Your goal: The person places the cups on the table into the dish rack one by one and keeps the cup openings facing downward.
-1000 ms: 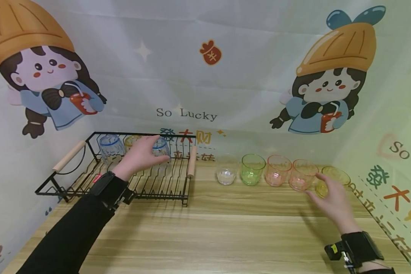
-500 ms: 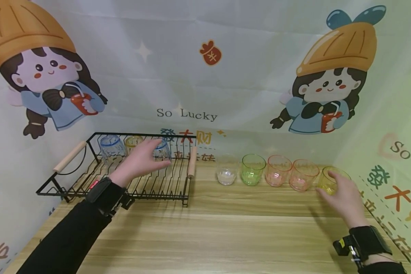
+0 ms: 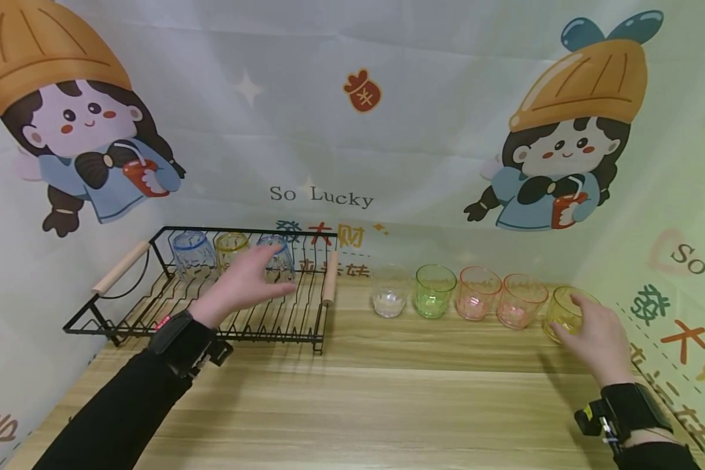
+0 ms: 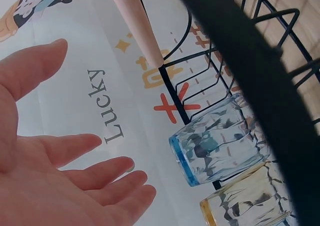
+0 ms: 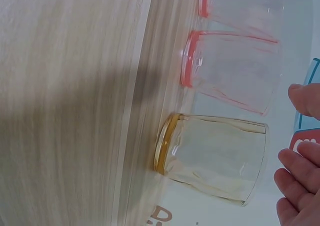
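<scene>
The right hand (image 3: 600, 339) has shifted to the yellow glass (image 3: 557, 312), likely reaching; it and the left hand (image 3: 235, 284) have loose, empty fingers (image 5: 298, 168); gripping needs curling.

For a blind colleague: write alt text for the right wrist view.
A right hand shows at the right edge, near a clear yellow glass. Two pink glasses, one cut off, stand alongside on a wood-grain tabletop.

Shows R hand (image 5: 301, 181) at rt edge, w/ thumb apart from fingers, near but not touching yellow glass (image 5: 215, 158). Puts glass sideways in view, w/ amber base (image 5: 167, 145) twd wood-grain table (image 5: 65, 110) on L. Also shows pink glass (image 5: 235, 70) just beside, then 2nd pink glass (image 5: 242, 8), cut off at top. Incl. dark shadow (image 5: 147, 83) on table.
</scene>
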Tool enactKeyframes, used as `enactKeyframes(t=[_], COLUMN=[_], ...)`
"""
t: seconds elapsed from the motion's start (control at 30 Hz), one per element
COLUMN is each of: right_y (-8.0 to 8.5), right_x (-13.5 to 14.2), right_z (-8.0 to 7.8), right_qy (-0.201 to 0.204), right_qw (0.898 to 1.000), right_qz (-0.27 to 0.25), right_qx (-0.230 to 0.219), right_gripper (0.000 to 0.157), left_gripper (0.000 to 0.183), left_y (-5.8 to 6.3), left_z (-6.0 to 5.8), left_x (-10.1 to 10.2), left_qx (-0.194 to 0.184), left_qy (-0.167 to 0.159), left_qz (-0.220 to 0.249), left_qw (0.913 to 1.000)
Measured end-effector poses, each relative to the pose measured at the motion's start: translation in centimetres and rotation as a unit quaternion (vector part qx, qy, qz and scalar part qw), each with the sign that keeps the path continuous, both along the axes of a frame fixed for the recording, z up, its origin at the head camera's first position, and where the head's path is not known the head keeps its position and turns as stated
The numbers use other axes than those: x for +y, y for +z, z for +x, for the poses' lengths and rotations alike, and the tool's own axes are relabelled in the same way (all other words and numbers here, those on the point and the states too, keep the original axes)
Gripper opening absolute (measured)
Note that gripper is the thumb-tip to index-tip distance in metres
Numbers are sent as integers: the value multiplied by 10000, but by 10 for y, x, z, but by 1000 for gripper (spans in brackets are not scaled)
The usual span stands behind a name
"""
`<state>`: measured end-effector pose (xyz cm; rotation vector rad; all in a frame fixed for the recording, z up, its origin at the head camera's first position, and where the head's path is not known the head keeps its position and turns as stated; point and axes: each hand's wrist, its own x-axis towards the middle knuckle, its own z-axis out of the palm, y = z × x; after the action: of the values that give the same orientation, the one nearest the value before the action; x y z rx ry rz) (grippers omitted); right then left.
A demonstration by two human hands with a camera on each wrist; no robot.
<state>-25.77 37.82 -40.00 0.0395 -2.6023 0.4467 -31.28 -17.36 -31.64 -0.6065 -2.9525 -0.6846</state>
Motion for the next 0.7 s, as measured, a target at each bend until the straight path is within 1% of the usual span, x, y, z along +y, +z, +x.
enactKeyframes(t=[0.2, 0.3, 0.53, 0.7], right_y=[-1, -1, -4, -7], right_x=[4, 6, 10, 12], right_z=[-2, -4, -8, -9], right_qy=[-71, -116, -238, -281], right_qw=[9998, 9995, 9987, 9984], right_qz=[195, 291, 427, 434], right_qx=[12, -13, -156, -211], right_gripper=[64, 64, 64, 63], left_gripper=[88, 88, 90, 90], left_y=[-3, -4, -5, -9], left_z=[2, 4, 9, 11], left_x=[1, 2, 5, 5], left_qx=[-71, -137, -46, 12], left_qy=[92, 88, 22, -46], left_qz=[55, 67, 1, -30], left_qw=[9999, 9998, 10000, 10000])
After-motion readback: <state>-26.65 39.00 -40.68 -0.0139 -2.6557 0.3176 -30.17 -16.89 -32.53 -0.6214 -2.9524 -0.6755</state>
